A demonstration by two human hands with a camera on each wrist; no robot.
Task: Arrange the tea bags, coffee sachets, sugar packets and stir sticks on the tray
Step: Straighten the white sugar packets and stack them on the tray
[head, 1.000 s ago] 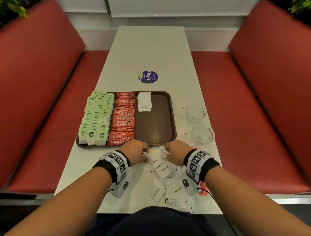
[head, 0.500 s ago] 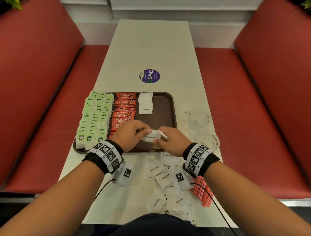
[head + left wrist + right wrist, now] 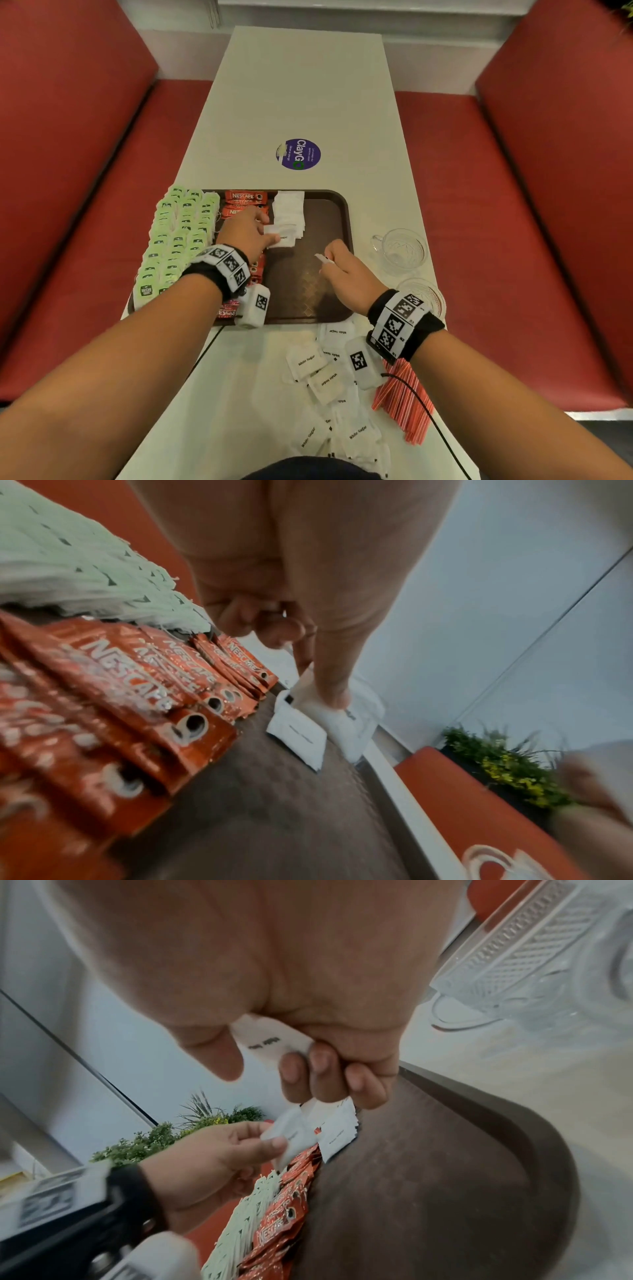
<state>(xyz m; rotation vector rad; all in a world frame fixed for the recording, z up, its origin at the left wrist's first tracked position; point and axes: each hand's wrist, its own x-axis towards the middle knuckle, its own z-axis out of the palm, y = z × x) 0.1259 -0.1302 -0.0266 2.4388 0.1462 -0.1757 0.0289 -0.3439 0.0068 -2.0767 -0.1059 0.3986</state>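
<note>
left hand (image 3: 247, 230) pinching a sugar packet (image 3: 279, 236) at the white row (image 3: 289, 212), frame centre | right hand (image 3: 342, 270) grips another packet (image 3: 323, 259), lower right | left's nearer

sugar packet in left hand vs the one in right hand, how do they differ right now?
The white paper sugar packet in the left hand is pinched at its edge and sits low at the near end of the sugar row on the brown plastic tray. The white paper sugar packet in the right hand is tucked into curled fingers, above bare tray, apart from the row. Both are white with black print.
</note>
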